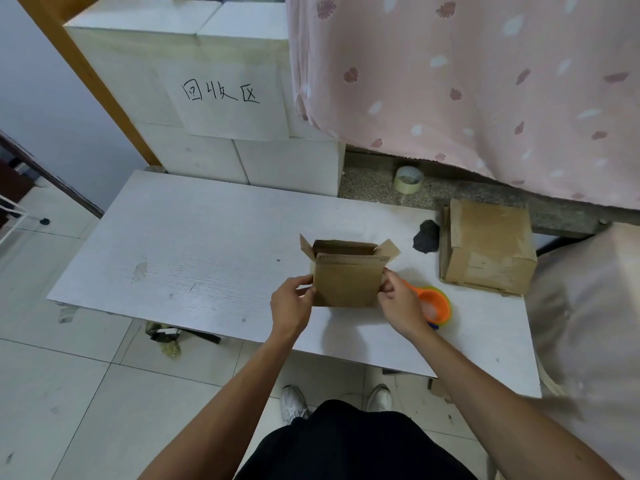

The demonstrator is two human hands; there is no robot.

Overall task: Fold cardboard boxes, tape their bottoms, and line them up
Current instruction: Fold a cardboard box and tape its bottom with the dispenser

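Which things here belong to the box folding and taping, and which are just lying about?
For the job:
small cardboard box, held by the left hand and right hand
second cardboard box, at the right of the table
tape roll, on the ledge behind

Lying about:
orange scoop set
dark lump
handwritten sign
wrapper on the floor

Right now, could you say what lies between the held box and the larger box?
In the head view, a black lump, close beside the larger box.
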